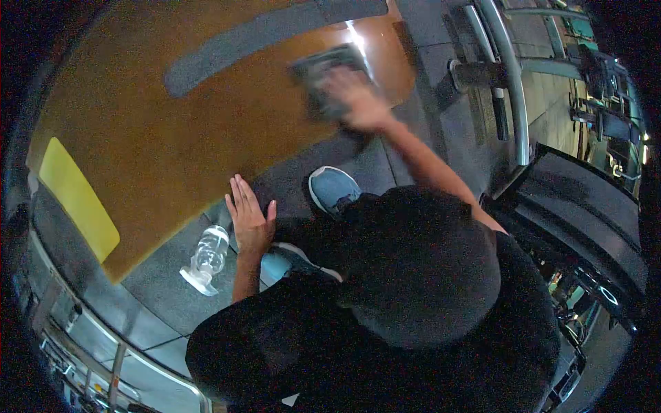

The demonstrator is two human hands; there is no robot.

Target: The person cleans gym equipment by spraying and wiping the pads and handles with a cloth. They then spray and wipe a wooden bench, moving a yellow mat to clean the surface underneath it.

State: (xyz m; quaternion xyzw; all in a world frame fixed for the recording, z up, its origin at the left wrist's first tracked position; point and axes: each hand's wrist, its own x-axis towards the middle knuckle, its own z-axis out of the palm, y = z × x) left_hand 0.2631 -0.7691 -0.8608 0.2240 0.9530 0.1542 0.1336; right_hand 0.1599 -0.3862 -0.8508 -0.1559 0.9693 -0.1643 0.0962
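Note:
My right hand (359, 102) reaches forward and grips a dark cloth (322, 67), pressing it on a shiny brown floor panel (206, 131); hand and cloth look blurred. My left hand (249, 219) lies flat with fingers spread on the grey floor (165, 289), right at the brown panel's near edge, and holds nothing. A clear plastic bottle (206, 258) lies on its side on the grey floor just left of that hand. My black shirt fills the lower middle of the view.
A grey curved stripe (261, 34) and a yellow patch (77, 199) mark the brown panel. My blue shoes (334, 189) rest on the grey floor. Metal rails and black padded gym equipment (578, 199) stand to the right, and a metal frame (103, 358) runs along the lower left.

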